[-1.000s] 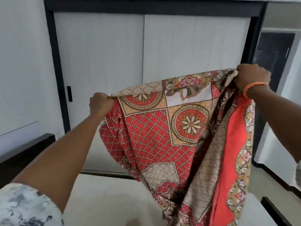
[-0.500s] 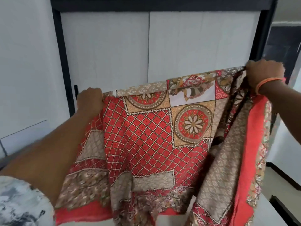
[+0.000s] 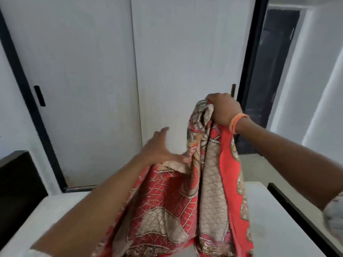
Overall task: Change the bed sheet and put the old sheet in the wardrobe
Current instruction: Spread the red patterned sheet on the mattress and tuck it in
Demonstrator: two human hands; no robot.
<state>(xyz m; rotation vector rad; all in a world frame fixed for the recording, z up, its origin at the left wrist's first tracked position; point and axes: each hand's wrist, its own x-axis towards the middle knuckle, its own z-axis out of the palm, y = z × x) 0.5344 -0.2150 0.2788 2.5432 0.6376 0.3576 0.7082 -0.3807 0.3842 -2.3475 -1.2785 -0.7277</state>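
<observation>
Below, a bare white mattress [image 3: 274, 219] lies in a dark bed frame [image 3: 18, 182], and behind it stands a white wardrobe [image 3: 83, 71] with sliding doors in black trim. Above the mattress hangs the bed sheet [image 3: 209, 191], red and beige with patterns, bunched in folds. The right hand [image 3: 223, 110] clenches its top edge. The left hand [image 3: 159, 147] has straight fingers, touching the cloth.

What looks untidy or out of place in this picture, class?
Only the sheet stands out: it hangs bunched and crumpled rather than folded flat. The right hand grips its gathered top, and the left hand reaches in with straight fingers lower down. The wardrobe doors are shut, and nothing looks damaged.
</observation>
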